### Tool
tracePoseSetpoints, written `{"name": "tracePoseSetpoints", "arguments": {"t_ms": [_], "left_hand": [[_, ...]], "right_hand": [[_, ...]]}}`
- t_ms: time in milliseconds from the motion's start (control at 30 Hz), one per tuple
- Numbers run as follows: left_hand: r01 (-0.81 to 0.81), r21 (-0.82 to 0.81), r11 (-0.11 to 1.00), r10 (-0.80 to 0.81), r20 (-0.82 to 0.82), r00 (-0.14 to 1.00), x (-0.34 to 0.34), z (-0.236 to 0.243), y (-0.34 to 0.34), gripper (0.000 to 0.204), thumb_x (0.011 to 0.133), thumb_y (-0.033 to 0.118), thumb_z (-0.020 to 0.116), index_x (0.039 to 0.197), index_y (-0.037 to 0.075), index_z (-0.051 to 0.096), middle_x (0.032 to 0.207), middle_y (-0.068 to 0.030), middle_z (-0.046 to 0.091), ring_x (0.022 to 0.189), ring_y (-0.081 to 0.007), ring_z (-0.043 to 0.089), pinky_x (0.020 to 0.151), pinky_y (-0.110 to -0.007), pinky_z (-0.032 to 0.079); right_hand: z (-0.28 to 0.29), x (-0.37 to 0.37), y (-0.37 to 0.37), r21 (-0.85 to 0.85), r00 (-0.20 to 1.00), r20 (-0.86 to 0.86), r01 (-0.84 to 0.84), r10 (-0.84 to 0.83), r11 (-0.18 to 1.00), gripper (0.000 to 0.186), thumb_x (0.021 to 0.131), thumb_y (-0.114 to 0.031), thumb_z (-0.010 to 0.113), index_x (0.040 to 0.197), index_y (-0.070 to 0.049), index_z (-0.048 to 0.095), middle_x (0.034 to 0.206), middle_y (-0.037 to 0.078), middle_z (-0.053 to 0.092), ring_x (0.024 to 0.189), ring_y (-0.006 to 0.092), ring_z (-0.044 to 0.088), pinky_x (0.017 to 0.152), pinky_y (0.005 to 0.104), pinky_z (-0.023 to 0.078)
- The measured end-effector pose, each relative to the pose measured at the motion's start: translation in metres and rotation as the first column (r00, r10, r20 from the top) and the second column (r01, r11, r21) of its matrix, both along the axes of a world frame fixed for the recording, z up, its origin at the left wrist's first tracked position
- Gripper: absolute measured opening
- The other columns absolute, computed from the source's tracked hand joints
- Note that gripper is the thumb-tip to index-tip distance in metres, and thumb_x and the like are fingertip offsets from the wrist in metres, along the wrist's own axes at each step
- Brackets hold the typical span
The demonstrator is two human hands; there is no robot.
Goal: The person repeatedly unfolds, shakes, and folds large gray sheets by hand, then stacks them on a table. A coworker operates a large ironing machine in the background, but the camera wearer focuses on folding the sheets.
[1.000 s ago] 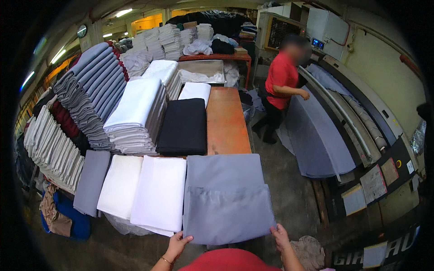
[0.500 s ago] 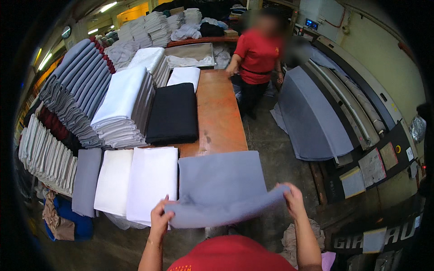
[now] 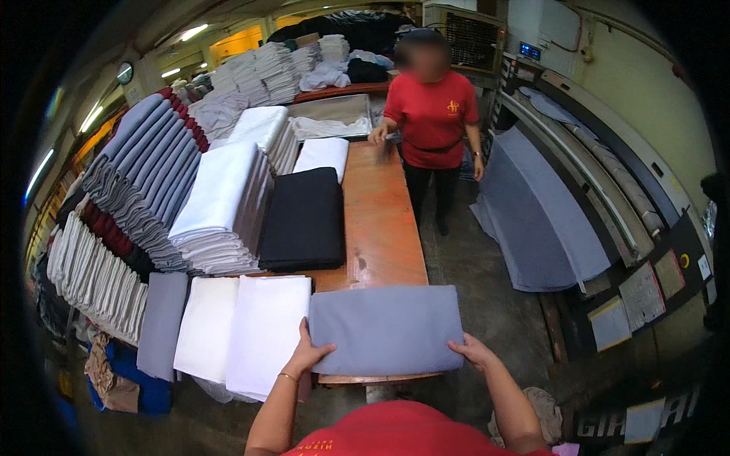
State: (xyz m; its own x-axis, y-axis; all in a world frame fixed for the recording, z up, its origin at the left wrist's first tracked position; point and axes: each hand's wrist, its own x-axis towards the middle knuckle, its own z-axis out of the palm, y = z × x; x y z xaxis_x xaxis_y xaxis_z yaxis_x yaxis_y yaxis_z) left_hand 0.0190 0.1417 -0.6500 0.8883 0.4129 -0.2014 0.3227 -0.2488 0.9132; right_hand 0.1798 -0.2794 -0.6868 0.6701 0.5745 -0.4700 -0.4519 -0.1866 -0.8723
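A folded grey cloth [image 3: 386, 328] lies as a flat rectangle on the near end of the wooden table. My left hand [image 3: 310, 353] holds its near left corner, the thumb stretched over the top. At the right edge my right hand [image 3: 474, 353] grips the cloth with the thumb on top, its other fingers partly hidden. Left of the cloth lie a white folded cloth [image 3: 268, 330], a cream one [image 3: 207, 327] and another grey one [image 3: 162, 325], side by side. Beyond them sits a black folded cloth [image 3: 303, 220].
Tall stacks of white cloths [image 3: 217, 194] and grey cloths [image 3: 148, 148] crowd the left. Across the orange-brown tabletop [image 3: 384, 228] a co-worker in a red shirt [image 3: 432, 114] stands at its far right edge. A long pressing machine [image 3: 585, 175], draped with grey cloth [image 3: 536, 220], lines the right.
My hands have brought the lifted near edge of the grey cloth down and away from me, so it now lies folded smaller. The co-worker has turned toward the table.
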Motion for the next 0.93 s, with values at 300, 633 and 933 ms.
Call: {"name": "tracePoseSetpoints", "arguments": {"t_ms": [300, 633, 933], "left_hand": [[0.052, -0.342, 0.938, 0.131, 0.49, 0.862, -0.02, 0.213, -0.011, 0.106, 0.072, 0.014, 0.08, 0.151, 0.015, 0.01, 0.13, -0.0183, 0.047, 0.114, -0.027, 0.053, 0.095, -0.039, 0.046], [-0.273, -0.483, 0.832, 0.397, 0.173, 0.901, -0.052, 0.219, 0.098, 0.077, 0.085, 0.021, 0.068, 0.147, 0.006, 0.024, 0.13, -0.0165, 0.05, 0.111, -0.0235, 0.053, 0.091, -0.034, 0.047], [-0.233, -0.244, 0.941, 0.328, 0.507, 0.797, -0.141, 0.299, 0.239, 0.063, 0.093, 0.022, 0.06, 0.146, 0.012, 0.027, 0.128, -0.014, 0.052, 0.112, -0.0214, 0.053, 0.098, -0.035, 0.042]], "right_hand": [[0.236, 0.005, 0.025, 0.353, 0.909, 0.306, 0.167, -0.283, 0.921, 0.051, 0.092, -0.031, 0.064, 0.129, -0.001, 0.048, 0.12, 0.008, 0.059, 0.108, 0.0168, 0.055, 0.094, 0.0319, 0.043], [0.276, 0.026, 0.175, 0.253, 0.974, 0.221, -0.014, -0.044, 0.967, 0.04, 0.097, -0.032, 0.055, 0.118, 0.001, 0.055, 0.108, 0.008, 0.063, 0.095, 0.0134, 0.058, 0.085, 0.0288, 0.047], [0.315, -0.049, 0.312, 0.413, 0.924, 0.357, -0.027, -0.135, 0.91, 0.046, 0.097, -0.035, 0.055, 0.123, 0.002, 0.054, 0.112, 0.009, 0.063, 0.098, 0.0144, 0.059, 0.085, 0.0289, 0.047]]}}
